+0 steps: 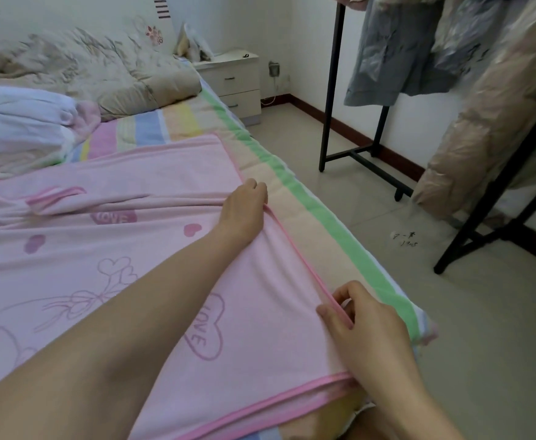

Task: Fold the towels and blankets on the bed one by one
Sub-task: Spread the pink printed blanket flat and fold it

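A pink blanket (pixel 139 236) with heart and "LOVE" prints lies spread over the striped bed sheet (pixel 311 223), wrinkled towards the left. My left hand (pixel 244 208) grips its right-hand edge farther up the bed, fingers curled over the darker pink trim. Close to the blanket's near corner, my right hand (pixel 365 322) pinches the same trimmed edge between thumb and fingers. A white bundle of cloth (pixel 18 125) lies at the far left of the bed.
A beige floral quilt (pixel 95 68) is heaped at the head of the bed. A white nightstand (pixel 234 81) stands beyond the bed. On the tiled floor to the right stands a black clothes rack (pixel 333 100) with hanging garments (pixel 425 46).
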Tool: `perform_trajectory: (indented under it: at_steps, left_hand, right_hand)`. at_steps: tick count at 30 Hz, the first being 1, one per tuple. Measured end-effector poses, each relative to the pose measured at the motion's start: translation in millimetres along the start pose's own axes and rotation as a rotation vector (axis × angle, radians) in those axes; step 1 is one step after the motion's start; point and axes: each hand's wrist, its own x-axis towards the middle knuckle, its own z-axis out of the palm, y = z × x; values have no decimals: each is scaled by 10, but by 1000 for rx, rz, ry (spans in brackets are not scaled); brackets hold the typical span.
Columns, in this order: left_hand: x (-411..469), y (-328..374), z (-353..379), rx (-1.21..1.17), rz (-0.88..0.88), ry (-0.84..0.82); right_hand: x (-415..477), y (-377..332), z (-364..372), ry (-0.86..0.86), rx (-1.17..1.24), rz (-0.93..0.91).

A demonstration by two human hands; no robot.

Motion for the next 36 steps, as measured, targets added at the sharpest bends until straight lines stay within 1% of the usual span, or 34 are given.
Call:
perform_trajectory:
  at_steps: [2, 4, 6, 8, 10, 12, 13, 15, 17, 18, 20, 24, 27, 31, 33, 36]
  left_hand:
    - [-42, -55, -39, -71, 4, -62]
    - [-164, -84, -119, -157, 8, -118]
    - [-413, -91, -192, -220, 32, -136]
    - [-818, -96, -264, -283, 32, -118]
    - [-1282, -115, -337, -304, 83, -51]
    - [-1771, -184, -484, -243, 175, 36]
    - [-1994, -233, -572, -228, 197, 59]
    - [-2437, -380, -788, -231, 159, 102]
    - [-2859, -555, -1018, -228, 62, 171]
    - [-3062, -639, -1130, -207, 23, 205]
    - [-3397, -782, -1311, -156, -2, 240]
    - [-3949, -1081, -1552, -19, 34, 236]
    - [-4328, -1395, -1712, 31, -26, 261]
    - [-4758, -1758, -1864, 79, -133, 251]
    - [-4869, -1844, -1884, 79, -167, 267]
    - [-4997, -1910, -1926, 19, -218, 307]
  right_hand:
    - [-30, -4, -4, 36, -131, 1]
    - [-91, -42, -2, 107, -269, -20]
    - [-149, -67, 29, 177, -333, -49]
    - [-188, -47, 95, 234, -342, -74]
    - [-192, 29, 158, 320, -275, -127]
    - [-222, 45, 181, 432, -288, -248]
    - [-250, 28, 196, 459, -304, -338]
    - [-387, -122, 260, 445, -273, -569]
    - [-606, -343, 410, 319, -188, -773]
    - [-717, -436, 510, 236, -152, -847]
    - [-858, -559, 684, 123, -102, -942]
    - [-900, -624, 789, 84, -81, -1018]
    - [-947, -736, 811, 92, -99, -1090]
    - [-1113, -994, 1003, 76, -118, -1203]
    - [-1197, -1110, 1102, 72, -111, -1220]
    - [-1315, -1297, 1215, 79, -85, -1217]
